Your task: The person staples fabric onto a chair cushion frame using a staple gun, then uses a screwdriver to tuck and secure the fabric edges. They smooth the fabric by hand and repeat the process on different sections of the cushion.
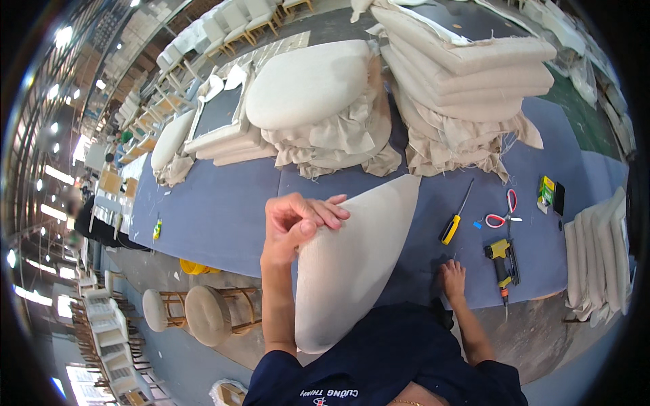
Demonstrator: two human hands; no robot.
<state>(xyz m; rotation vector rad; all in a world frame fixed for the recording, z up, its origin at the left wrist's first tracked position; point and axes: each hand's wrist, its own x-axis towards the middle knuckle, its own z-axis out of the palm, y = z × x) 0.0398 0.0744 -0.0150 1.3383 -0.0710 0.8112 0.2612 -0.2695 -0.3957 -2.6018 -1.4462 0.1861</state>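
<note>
A beige fabric-covered chair cushion [359, 250] stands tilted on edge in front of my body, its broad face turned to the right. My left hand [305, 220] is closed at its upper left edge, with the thumb and bent fingers against the fabric. Low on the blue-grey tabletop [223, 203], near its front edge, my right hand [453, 279] lies with fingers stretched out, holding nothing. To its right lies a yellow and black staple gun [502, 264] with a hose. A yellow-handled screwdriver [451, 229] and red-handled scissors [501, 218] lie beyond that hand.
Stacked beige cushions [308, 88] and another tall stack [467, 81] line the table's far side. A green and yellow box [546, 193] lies at right, near upright fabric panels [596, 260]. Round stools [208, 315] stand at lower left. Another person [101, 223] is farther left.
</note>
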